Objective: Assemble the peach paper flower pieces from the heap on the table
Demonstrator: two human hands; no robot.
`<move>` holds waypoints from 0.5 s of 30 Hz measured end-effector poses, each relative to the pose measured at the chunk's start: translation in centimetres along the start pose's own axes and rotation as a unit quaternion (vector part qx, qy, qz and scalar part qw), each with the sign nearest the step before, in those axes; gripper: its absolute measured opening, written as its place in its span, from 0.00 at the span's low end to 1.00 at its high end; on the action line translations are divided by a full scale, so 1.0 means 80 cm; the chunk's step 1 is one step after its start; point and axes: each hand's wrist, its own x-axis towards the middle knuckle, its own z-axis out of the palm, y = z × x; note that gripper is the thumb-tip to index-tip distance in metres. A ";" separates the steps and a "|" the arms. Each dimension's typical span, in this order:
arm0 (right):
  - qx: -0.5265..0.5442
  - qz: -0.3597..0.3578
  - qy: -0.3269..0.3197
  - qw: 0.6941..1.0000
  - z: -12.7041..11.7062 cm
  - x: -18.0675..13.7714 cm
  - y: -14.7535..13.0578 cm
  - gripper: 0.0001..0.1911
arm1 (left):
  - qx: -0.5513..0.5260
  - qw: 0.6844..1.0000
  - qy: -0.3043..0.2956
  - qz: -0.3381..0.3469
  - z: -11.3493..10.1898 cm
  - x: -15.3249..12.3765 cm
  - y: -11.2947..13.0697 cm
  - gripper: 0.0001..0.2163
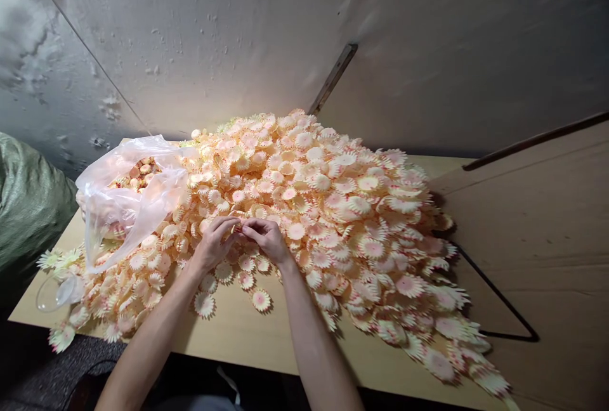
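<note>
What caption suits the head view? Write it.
Left hand and right hand meet over flower-shaped pieces, a plastic bag nearby.

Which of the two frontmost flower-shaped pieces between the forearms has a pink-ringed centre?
The piece on the right, toward the right forearm; its centre is ringed pink, while the piece on the left looks pale and plain.

Piece (237,228) between fingers (254,226) mostly hidden, seemingly.

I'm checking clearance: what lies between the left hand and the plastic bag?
In the head view, pale fringed flower discs fill the stretch between the left hand and the plastic bag.
</note>
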 end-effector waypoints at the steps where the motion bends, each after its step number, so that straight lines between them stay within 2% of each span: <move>1: 0.003 0.001 0.000 1.000 0.000 0.000 0.001 0.10 | 0.001 1.000 0.000 0.002 0.000 0.000 0.000 0.12; 15: 0.005 0.003 -0.005 1.000 0.002 -0.001 0.001 0.13 | 0.004 1.000 0.003 0.007 0.001 0.000 -0.003 0.12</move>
